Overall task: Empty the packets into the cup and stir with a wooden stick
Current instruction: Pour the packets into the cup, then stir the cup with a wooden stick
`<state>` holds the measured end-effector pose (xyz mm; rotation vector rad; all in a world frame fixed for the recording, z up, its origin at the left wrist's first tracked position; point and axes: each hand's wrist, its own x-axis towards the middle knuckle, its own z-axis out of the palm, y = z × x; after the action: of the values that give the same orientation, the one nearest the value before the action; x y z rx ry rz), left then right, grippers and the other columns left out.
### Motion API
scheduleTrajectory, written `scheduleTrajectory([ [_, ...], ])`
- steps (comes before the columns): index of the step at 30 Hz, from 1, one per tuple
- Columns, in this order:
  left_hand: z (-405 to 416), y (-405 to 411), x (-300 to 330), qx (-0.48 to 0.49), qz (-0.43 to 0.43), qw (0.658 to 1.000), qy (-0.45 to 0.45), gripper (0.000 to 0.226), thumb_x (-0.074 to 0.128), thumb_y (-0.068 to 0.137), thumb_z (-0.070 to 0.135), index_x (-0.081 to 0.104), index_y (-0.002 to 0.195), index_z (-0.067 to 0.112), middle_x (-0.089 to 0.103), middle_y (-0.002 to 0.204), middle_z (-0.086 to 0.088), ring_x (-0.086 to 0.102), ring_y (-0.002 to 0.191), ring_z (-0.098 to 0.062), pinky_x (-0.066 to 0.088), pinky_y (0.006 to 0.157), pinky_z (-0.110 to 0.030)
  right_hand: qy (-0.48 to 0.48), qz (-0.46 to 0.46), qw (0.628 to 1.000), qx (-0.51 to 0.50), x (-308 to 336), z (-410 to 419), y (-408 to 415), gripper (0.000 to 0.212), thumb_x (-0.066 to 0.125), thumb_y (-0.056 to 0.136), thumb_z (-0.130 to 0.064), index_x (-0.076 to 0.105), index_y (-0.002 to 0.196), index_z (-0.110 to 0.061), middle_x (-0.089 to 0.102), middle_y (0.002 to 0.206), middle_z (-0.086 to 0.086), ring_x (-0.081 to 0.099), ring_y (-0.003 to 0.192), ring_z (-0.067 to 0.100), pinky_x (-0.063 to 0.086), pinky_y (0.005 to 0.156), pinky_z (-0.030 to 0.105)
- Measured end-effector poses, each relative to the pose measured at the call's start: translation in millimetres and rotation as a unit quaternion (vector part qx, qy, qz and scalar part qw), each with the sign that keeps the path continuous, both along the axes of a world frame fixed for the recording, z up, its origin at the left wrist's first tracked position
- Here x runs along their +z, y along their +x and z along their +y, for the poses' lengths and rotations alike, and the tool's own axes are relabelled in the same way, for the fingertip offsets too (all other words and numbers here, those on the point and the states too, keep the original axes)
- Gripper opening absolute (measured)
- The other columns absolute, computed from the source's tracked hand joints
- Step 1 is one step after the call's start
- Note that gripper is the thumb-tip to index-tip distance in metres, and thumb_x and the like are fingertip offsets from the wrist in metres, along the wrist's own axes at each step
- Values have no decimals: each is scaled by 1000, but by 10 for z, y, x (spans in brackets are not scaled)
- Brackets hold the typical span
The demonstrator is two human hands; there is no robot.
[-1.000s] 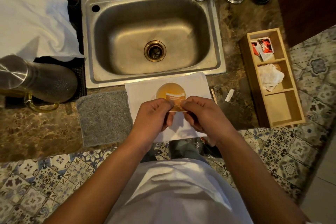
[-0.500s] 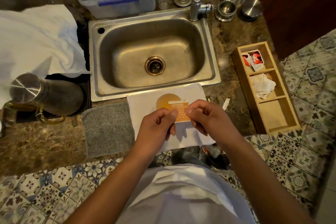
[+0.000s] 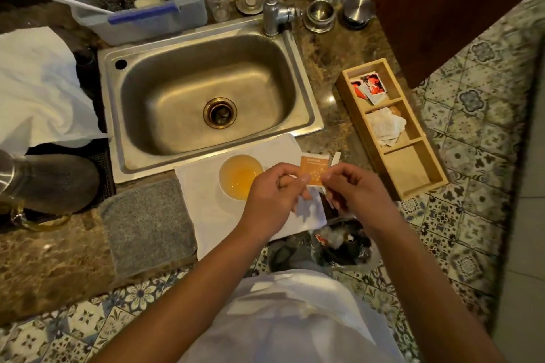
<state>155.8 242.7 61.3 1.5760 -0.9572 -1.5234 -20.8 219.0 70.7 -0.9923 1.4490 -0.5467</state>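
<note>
While the left hand (image 3: 272, 194) and right hand (image 3: 352, 191) pinch it between fingertips, the small flat orange paper packet (image 3: 315, 170) stands upright just right of the amber-filled white cup (image 3: 240, 176).

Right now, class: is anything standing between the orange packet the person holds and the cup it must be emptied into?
Nothing visible does. The orange packet is pinched by the left hand and the right hand, just right of the cup. The cup's mouth is open and uncovered; only the left hand's own fingers lie between them.
</note>
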Motion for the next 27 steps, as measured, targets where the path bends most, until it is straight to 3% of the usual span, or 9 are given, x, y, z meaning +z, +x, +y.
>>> scheduleTrajectory([
  [5, -245, -385, -365, -25, -57, 997, 42, 10, 68, 94, 18, 71, 91, 9, 76, 74, -11, 62, 55, -19, 58, 62, -47, 7, 27, 997, -74, -334, 59, -257, 22, 62, 99, -20, 73, 85, -8, 64, 63, 2, 53, 51, 11, 42, 48, 24],
  [9, -453, -537, -584, -84, -70, 988, 107, 16, 68, 93, 21, 74, 80, 13, 75, 68, -6, 62, 59, -28, 54, 58, -46, 6, 58, 992, -110, -621, 37, -427, 25, 63, 99, -20, 74, 82, -5, 65, 59, 3, 51, 49, 16, 41, 49, 29],
  [12, -555, -642, -707, -97, -117, 980, 126, 17, 68, 92, 20, 76, 80, 12, 73, 64, -3, 62, 53, -20, 59, 57, -51, 18, 102, 989, -108, -804, -4, -477, 26, 64, 97, -24, 74, 76, -12, 67, 60, 1, 55, 51, 14, 47, 55, 33],
  [18, -692, -872, -903, -102, -202, 966, 121, 17, 69, 91, 21, 73, 75, 16, 73, 65, -3, 68, 56, -22, 61, 63, -42, 17, 243, 968, -65, -1119, -157, -493, 17, 64, 97, -31, 74, 91, -19, 73, 69, -2, 67, 65, 14, 60, 76, 39],
  [23, -738, -913, -1054, -131, -263, 948, 124, 22, 73, 87, 30, 73, 70, 16, 73, 68, -2, 70, 70, -21, 60, 76, -41, -11, 286, 957, -40, -1223, -163, -525, 23, 59, 97, -36, 72, 89, -19, 72, 74, -3, 69, 73, 16, 56, 73, 35],
  [27, -740, -917, -1085, -170, -312, 928, 112, 24, 71, 88, 36, 74, 74, 16, 72, 73, -1, 68, 73, -20, 55, 72, -35, -29, 312, 949, -19, -1303, -136, -546, 25, 61, 94, -39, 69, 83, -19, 72, 74, -1, 68, 73, 19, 56, 71, 35],
])
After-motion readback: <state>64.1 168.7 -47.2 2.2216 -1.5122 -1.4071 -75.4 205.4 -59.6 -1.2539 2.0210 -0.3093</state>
